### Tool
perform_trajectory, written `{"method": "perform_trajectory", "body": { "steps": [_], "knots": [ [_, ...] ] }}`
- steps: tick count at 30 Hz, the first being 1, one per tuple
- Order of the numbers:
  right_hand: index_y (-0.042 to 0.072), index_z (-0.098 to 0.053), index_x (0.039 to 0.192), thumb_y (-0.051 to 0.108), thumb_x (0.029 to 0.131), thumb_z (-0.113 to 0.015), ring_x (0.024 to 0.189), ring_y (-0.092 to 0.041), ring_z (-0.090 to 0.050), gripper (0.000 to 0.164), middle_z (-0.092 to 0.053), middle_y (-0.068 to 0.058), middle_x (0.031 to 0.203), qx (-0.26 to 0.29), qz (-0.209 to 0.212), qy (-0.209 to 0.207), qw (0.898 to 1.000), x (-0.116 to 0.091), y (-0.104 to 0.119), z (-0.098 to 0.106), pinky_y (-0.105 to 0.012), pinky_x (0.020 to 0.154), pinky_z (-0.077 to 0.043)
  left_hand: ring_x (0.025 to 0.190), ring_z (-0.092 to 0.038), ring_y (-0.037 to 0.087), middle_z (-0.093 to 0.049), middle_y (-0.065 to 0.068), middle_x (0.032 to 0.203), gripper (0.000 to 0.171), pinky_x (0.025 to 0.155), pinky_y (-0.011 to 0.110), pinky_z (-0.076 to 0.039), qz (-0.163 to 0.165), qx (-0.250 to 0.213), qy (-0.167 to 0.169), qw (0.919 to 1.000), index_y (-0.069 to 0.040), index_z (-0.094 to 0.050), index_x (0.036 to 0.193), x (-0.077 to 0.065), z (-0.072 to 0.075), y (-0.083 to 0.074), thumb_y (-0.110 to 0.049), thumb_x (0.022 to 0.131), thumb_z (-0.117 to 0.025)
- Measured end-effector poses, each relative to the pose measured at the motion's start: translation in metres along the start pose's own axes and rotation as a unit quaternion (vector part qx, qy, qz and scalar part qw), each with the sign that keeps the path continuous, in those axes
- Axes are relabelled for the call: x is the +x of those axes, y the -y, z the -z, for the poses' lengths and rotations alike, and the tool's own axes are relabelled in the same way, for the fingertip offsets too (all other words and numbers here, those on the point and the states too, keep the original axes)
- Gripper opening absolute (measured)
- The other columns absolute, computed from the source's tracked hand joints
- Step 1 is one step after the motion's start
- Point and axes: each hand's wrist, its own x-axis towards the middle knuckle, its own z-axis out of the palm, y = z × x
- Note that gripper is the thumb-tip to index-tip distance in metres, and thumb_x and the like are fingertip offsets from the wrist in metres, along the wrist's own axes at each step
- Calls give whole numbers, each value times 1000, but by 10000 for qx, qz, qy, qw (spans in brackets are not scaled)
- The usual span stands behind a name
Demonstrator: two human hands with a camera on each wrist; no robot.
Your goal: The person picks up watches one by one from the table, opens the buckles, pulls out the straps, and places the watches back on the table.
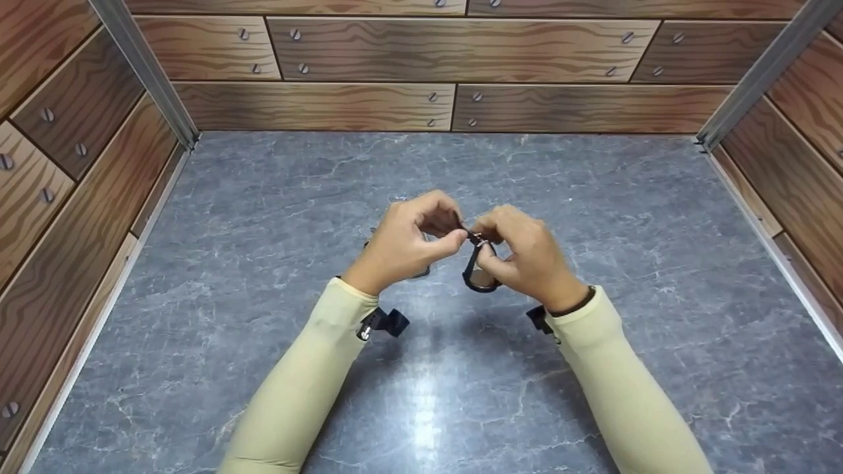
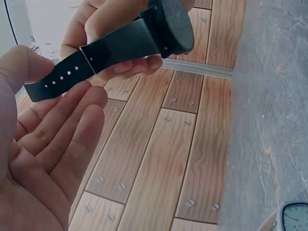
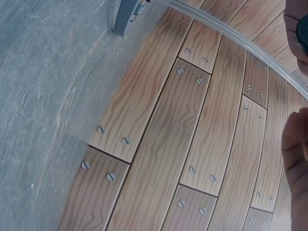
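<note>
A black wristwatch (image 2: 178,26) is held up between both hands, its round dial facing to the side. With thumb and fingers my left hand (image 1: 418,234) pinches the free end of its strap (image 2: 62,77), the part with a row of holes. My right hand (image 1: 523,253) grips the watch by the case; in the left wrist view its fingers wrap behind the strap and case. In the head view a strap loop hangs below the right fingers. The right wrist view catches only fingers and part of the dark watch at its right edge.
Another watch (image 2: 294,216), with a pale case and light dial, lies on the grey marbled table (image 1: 276,197), mostly hidden behind my left hand in the head view. Wood-patterned panels (image 1: 461,49) wall the table at back and sides, with metal posts (image 1: 148,72) at the corners.
</note>
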Motion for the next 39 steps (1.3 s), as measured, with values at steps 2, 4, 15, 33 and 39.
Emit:
{"method": "perform_trajectory", "body": {
  "steps": [2, 4, 15, 33, 39],
  "knots": [
    [3, -65, 93, -5, 76, -57, 77, -21, -54, 20, -59, -7, 84, 4, -97, 71, 9999, 1, -1, 0, -29, 74, -44, 80, -70, 11, -74, 0, 91, 12, 72, 32, -60, 40, 68, 2, 10000, -4, -68, 102, 0, 0, 0, -11, 93, -70],
    [3, -64, 92, -4, 76, -58, 86, -24, -55, 18, -61, -9, 91, 24, -216, 152, 9996, 1, -1, 1, -34, 82, -44, 81, -70, 10, -74, 0, 91, 14, 73, 31, -60, 60, 144, 18, 9999, -3, -68, 103, 0, 1, 0, -12, 93, -70],
    [5, -56, 96, -2, 83, -73, 121, -25, -52, 23, -60, -10, 127, 1108, -933, 1113, 9832, 0, 1, 6, -42, 104, -44, 84, -70, 7, -75, -1, 96, 14, 76, 30, -60, -64, 201, 173, 9996, -6, -69, 110, 0, 1, 1, -13, 98, -70],
    [3, -68, 100, -5, 86, -78, 88, -19, -68, 19, -71, -5, 96, 1123, -262, 661, 9911, 0, -3, 6, -24, 88, -54, 87, -70, 6, -74, -1, 98, 16, 75, 29, -60, -100, 271, -42, 9996, -3, -66, 108, -1, 5, -1, -15, 98, -71],
    [2, -70, 95, -5, 86, -79, 95, -27, -73, 14, -75, -12, 102, 956, -176, 466, 9942, 0, -4, 6, -24, 93, -54, 87, -71, 8, -74, 0, 97, 15, 74, 29, -60, -102, 337, -228, 9991, -4, -67, 107, 0, 6, -1, -13, 96, -71]
  ]
}}
